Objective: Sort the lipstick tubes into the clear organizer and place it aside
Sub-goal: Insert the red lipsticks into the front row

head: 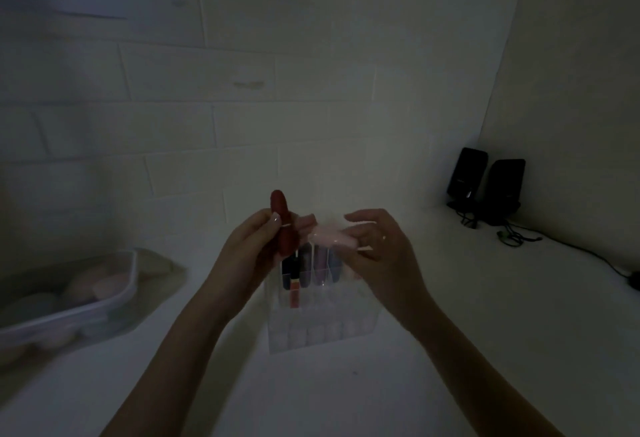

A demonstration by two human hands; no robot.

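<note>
- Left hand [258, 241] is gripping a red lipstick tube [282, 225] upright, fingers wrapped round its lower half, raised above the clear organizer [318, 301], likely so it can drop straight down into a slot.
- Right hand [375, 246] is pinching a pale pink tube [332, 239] sideways between thumb and fingers; the tube is blurred, so its exact shape is hard to call. It is probably waiting as the next one in.
- Clear organizer is sitting on the white counter [346, 395] right under both hands, within easy reach. Back-row slots are holding several dark and purple tubes [311, 263], one orange-red tube sits a row forward, and front rows look unfilled.
- A plastic tub [104, 294] with pinkish items is sitting well left, likely the supply.
- Black speakers [485, 177] are standing in the far right corner, apart from the work.
</note>
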